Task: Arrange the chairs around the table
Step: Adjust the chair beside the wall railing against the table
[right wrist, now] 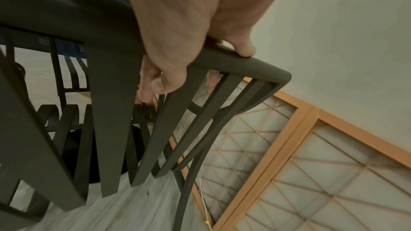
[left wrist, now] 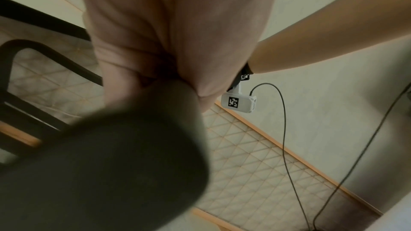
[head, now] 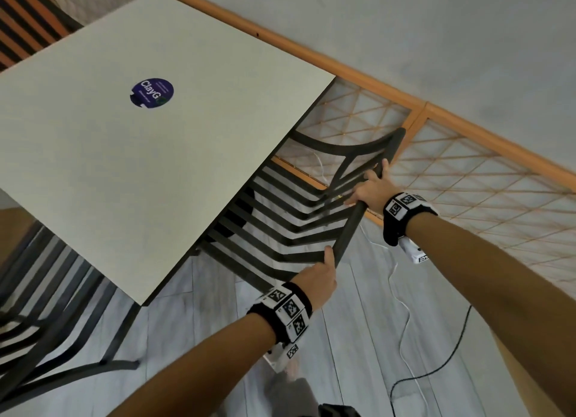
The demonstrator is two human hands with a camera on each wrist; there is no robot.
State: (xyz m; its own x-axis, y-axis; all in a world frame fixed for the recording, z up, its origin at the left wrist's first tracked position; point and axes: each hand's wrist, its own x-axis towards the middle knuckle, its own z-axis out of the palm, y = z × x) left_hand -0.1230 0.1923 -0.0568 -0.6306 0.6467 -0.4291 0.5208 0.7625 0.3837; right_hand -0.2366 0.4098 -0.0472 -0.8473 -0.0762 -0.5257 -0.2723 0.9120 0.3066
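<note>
- Pale plank flooring (head: 358,307) and a wood-framed lattice screen (head: 467,179) bounded the head view. A white square table (head: 131,154) bore a round purple sticker (head: 151,93). The dark slatted chair (head: 280,217) stood at the table's right-hand side, its seat partly under the tabletop.
- Head view, grip: the left hand (head: 318,281) and right hand (head: 371,187) both wrapped the chair's top rail (head: 352,223), well apart along it, fingers curled round the bar. A second chair (head: 46,307) of the same pattern sat at the table's near left side, and an orange-striped seat showed at the far corner.
- Head view, orientation: the top rail's long axis ran parallel to the table edge; the seat pointed in under the table, the backrest toward the person.
- Left wrist view: the left hand (left wrist: 169,29) closed round the rail (left wrist: 106,164), which filled the foreground, blurred. The right forearm, its wrist camera (left wrist: 239,102) and a dark cable (left wrist: 284,129) lay beyond.
- Right wrist view: the right hand (right wrist: 184,29) gripped the rail near its rounded corner (right wrist: 278,76), thumb pressed on top, fingers tucked beneath among the back slats (right wrist: 169,129).
- Step in hand, as judged: seating this chair at its side of the table. The next move probably called for an even two-handed push, square to the edge, minding the cables on the floor.
</note>
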